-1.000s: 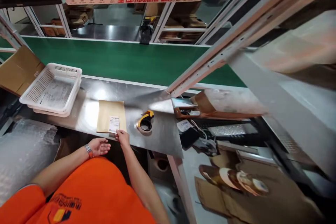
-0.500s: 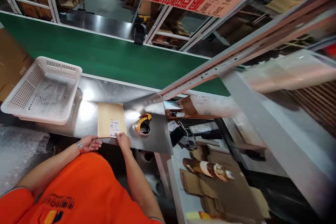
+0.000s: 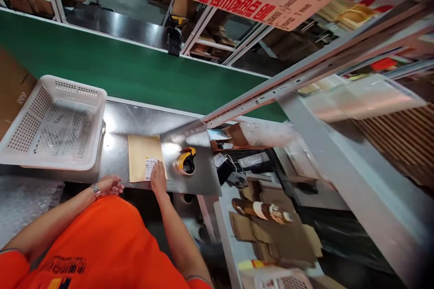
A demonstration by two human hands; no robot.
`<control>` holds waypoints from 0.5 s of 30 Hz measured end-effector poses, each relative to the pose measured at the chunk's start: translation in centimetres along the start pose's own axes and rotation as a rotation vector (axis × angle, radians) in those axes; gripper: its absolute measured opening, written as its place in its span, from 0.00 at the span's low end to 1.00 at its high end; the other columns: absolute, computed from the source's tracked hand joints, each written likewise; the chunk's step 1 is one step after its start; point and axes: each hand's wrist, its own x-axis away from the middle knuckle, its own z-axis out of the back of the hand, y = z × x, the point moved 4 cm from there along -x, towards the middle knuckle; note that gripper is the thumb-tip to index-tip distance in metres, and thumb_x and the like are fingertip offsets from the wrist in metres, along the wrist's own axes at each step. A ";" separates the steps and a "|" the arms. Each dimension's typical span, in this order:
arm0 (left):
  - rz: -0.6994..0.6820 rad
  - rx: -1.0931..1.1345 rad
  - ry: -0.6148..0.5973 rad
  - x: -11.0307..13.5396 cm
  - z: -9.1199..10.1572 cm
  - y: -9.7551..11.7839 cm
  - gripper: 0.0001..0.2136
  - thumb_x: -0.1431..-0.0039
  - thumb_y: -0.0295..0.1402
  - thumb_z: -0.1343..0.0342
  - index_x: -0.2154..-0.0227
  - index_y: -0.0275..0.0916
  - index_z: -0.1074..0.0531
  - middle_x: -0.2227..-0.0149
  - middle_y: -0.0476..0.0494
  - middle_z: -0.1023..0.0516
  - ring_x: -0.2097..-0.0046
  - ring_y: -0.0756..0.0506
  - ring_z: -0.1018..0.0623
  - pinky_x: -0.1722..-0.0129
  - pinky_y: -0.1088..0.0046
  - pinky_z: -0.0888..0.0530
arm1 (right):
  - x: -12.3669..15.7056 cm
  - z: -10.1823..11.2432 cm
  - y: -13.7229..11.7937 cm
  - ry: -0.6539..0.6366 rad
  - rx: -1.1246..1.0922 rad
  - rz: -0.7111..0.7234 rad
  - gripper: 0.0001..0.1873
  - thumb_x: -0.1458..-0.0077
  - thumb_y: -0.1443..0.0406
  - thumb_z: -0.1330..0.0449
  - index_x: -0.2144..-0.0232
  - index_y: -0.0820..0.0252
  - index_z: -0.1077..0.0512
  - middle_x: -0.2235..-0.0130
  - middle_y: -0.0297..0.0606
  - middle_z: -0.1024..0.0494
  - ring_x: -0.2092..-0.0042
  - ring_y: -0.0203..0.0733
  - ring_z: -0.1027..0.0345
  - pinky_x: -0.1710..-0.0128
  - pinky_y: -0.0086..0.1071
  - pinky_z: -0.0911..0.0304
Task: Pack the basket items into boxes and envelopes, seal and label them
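A flat tan paper envelope (image 3: 142, 149) lies on the metal table near its front edge. On its lower right part is a white printed label (image 3: 148, 169). My right hand (image 3: 158, 179) rests flat on the envelope with outstretched fingers, covering part of the label. My left hand (image 3: 110, 185) is at the table's front edge, left of the envelope and apart from it. Its fingers are loosely bent and nothing shows in them. Right of the envelope stands a yellow and black tape dispenser (image 3: 186, 161).
A white perforated plastic basket (image 3: 96, 144) stands on the table's left end. Bubble wrap (image 3: 27, 203) lies at the lower left. Behind the table runs a green belt (image 3: 142, 72). To the right, a shelf carries flattened cardboard (image 3: 271, 244) and a brown bottle (image 3: 244, 207).
My right hand has moved from the envelope's lower edge up onto the label. My left hand has drawn away leftward from the envelope's corner, its fingers more bent. The view has shifted slightly.
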 end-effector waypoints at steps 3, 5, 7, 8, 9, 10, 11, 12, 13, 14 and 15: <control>-0.020 0.000 0.043 0.2 0.6 0.2 0.15 0.35 0.41 0.29 0.60 0.40 0.29 0.69 0.46 0.14 0.69 0.47 0.15 0.67 0.76 0.26 | -1.2 -3.0 -1.0 -0.010 -0.016 0.125 0.35 0.24 0.57 0.55 0.23 0.67 0.37 0.20 0.59 0.38 0.17 0.57 0.53 0.19 0.60 0.49; -0.036 0.017 0.071 0.4 1.1 0.1 0.17 0.37 0.42 0.27 0.60 0.40 0.29 0.69 0.46 0.14 0.69 0.47 0.15 0.67 0.76 0.26 | -1.5 -4.6 -1.1 -0.029 0.038 0.164 0.38 0.24 0.55 0.54 0.21 0.68 0.41 0.18 0.62 0.43 0.15 0.60 0.58 0.19 0.65 0.55; -0.058 0.040 0.114 0.7 1.6 0.0 0.18 0.39 0.42 0.26 0.60 0.40 0.29 0.68 0.45 0.14 0.69 0.47 0.15 0.67 0.75 0.25 | -1.5 -5.6 -0.9 -0.055 0.126 0.172 0.40 0.24 0.53 0.53 0.20 0.69 0.43 0.17 0.62 0.47 0.15 0.62 0.62 0.18 0.67 0.60; -0.065 0.050 0.140 0.8 1.7 0.0 0.18 0.39 0.41 0.26 0.60 0.40 0.29 0.68 0.45 0.15 0.69 0.47 0.15 0.66 0.75 0.25 | -1.5 -5.8 -0.9 -0.067 0.162 0.171 0.40 0.24 0.53 0.53 0.20 0.69 0.43 0.16 0.62 0.49 0.14 0.63 0.64 0.18 0.67 0.61; -0.071 0.059 0.167 0.8 1.8 -0.1 0.17 0.39 0.41 0.26 0.60 0.40 0.29 0.68 0.44 0.15 0.69 0.47 0.16 0.66 0.75 0.25 | -1.4 -5.9 -0.9 -0.079 0.177 0.168 0.40 0.24 0.53 0.52 0.20 0.68 0.43 0.16 0.61 0.50 0.14 0.63 0.65 0.18 0.67 0.63; -0.076 0.061 0.191 0.6 1.6 0.0 0.17 0.39 0.40 0.27 0.60 0.40 0.29 0.68 0.44 0.15 0.68 0.46 0.16 0.66 0.75 0.25 | -1.4 -5.9 -0.9 -0.092 0.172 0.166 0.39 0.24 0.53 0.51 0.20 0.66 0.42 0.15 0.60 0.51 0.14 0.62 0.66 0.18 0.67 0.64; -0.085 0.053 0.210 0.4 1.4 0.1 0.16 0.38 0.39 0.28 0.61 0.40 0.29 0.68 0.44 0.15 0.68 0.46 0.16 0.66 0.75 0.26 | -1.4 -5.7 -1.0 -0.106 0.151 0.163 0.39 0.24 0.53 0.50 0.20 0.65 0.41 0.15 0.59 0.51 0.14 0.62 0.66 0.18 0.67 0.65; -0.097 0.036 0.222 0.0 1.0 0.2 0.14 0.37 0.38 0.29 0.61 0.40 0.29 0.68 0.44 0.15 0.68 0.46 0.17 0.66 0.75 0.27 | -1.4 -5.5 -1.2 -0.122 0.115 0.159 0.39 0.25 0.53 0.49 0.20 0.63 0.41 0.15 0.58 0.51 0.14 0.62 0.67 0.18 0.67 0.66; -0.115 0.015 0.228 -0.5 0.5 0.4 0.13 0.37 0.37 0.29 0.62 0.40 0.29 0.68 0.45 0.16 0.67 0.46 0.17 0.67 0.75 0.27 | -1.4 -5.2 -1.3 -0.140 0.069 0.159 0.39 0.26 0.53 0.48 0.20 0.63 0.40 0.15 0.57 0.51 0.14 0.62 0.67 0.18 0.67 0.67; -0.135 -0.003 0.224 -1.2 -0.2 0.7 0.12 0.37 0.36 0.30 0.62 0.41 0.29 0.69 0.47 0.18 0.67 0.46 0.18 0.66 0.75 0.28 | -1.4 -4.8 -1.4 -0.161 0.017 0.165 0.39 0.26 0.53 0.47 0.20 0.62 0.40 0.15 0.56 0.51 0.14 0.61 0.67 0.17 0.67 0.68; -0.152 -0.016 0.212 -1.9 -0.9 1.0 0.11 0.37 0.34 0.31 0.64 0.41 0.29 0.71 0.50 0.20 0.67 0.46 0.19 0.66 0.75 0.28 | -1.3 -4.4 -1.4 -0.180 -0.038 0.174 0.40 0.27 0.52 0.47 0.20 0.62 0.41 0.15 0.55 0.50 0.14 0.60 0.67 0.17 0.67 0.67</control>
